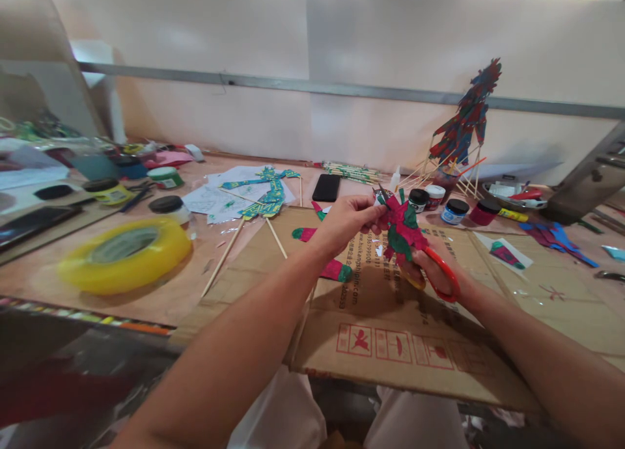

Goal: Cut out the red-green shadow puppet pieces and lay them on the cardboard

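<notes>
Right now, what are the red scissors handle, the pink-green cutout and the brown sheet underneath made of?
Red scissors handle: probably plastic, smooth, slightly shiny. Pink-green cutout: maybe painted paper, matte, with thin, jagged edges. Brown sheet: seemingly cardboard, dull, with creases and printed carton symbols.

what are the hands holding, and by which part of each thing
The left hand holds the pink-and-green cutout by its left edge; the right hand holds the scissors by the handles.
</notes>
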Demonstrator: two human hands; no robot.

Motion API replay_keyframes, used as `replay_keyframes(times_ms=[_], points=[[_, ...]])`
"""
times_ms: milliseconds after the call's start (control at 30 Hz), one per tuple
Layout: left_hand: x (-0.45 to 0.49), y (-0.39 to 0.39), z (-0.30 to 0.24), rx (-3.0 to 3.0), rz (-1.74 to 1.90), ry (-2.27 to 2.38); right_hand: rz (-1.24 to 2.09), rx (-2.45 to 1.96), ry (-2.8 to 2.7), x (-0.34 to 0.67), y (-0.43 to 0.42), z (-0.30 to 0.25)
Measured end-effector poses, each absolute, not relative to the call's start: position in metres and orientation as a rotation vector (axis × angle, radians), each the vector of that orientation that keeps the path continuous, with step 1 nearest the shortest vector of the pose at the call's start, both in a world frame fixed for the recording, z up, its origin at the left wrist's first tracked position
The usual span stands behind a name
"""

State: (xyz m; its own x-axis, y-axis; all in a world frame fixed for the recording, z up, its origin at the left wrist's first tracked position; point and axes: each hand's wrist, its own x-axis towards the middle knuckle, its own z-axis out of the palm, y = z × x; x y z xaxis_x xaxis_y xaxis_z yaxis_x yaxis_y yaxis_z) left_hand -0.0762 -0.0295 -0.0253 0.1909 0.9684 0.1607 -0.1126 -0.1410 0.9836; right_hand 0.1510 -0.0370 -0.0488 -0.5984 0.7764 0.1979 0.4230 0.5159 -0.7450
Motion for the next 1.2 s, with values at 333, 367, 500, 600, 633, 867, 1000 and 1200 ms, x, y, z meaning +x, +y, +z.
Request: replay_keyframes(times_ms=[333, 367, 500, 600, 633, 867, 1000, 1200], points=[[-0.076, -0.028, -0.027, 1.323, 1.216, 0.881, 1.060, -0.953, -2.180, 0.145, -0.042, -0.049], [-0.076, -0.029, -0.027, 1.322, 1.214, 0.887, 1.086, -0.956, -2.167, 0.144, -0.043, -0.049], [-0.076, -0.030, -0.026, 1.321, 1.221, 0.879, 1.129, -0.950, -2.132, 0.140, -0.046, -0.047], [-0.076, -0.030, -0.026, 1.325, 1.226, 0.867, 1.122, -0.941, -2.131, 0.139, -0.046, -0.047], [-0.075, -0.029, -0.026, 1.326, 1.225, 0.871, 1.125, -0.939, -2.126, 0.139, -0.046, -0.047], [-0.075, -0.030, -0.025, 1.321, 1.221, 0.887, 1.240, -0.931, -1.959, 0.140, -0.047, -0.055], [-0.076, -0.029, -0.027, 1.326, 1.224, 0.862, 1.224, -0.983, -1.880, 0.142, -0.047, -0.060], [-0.076, -0.027, -0.029, 1.319, 1.231, 0.843, 1.234, -1.009, -1.850, 0.146, -0.044, -0.068]])
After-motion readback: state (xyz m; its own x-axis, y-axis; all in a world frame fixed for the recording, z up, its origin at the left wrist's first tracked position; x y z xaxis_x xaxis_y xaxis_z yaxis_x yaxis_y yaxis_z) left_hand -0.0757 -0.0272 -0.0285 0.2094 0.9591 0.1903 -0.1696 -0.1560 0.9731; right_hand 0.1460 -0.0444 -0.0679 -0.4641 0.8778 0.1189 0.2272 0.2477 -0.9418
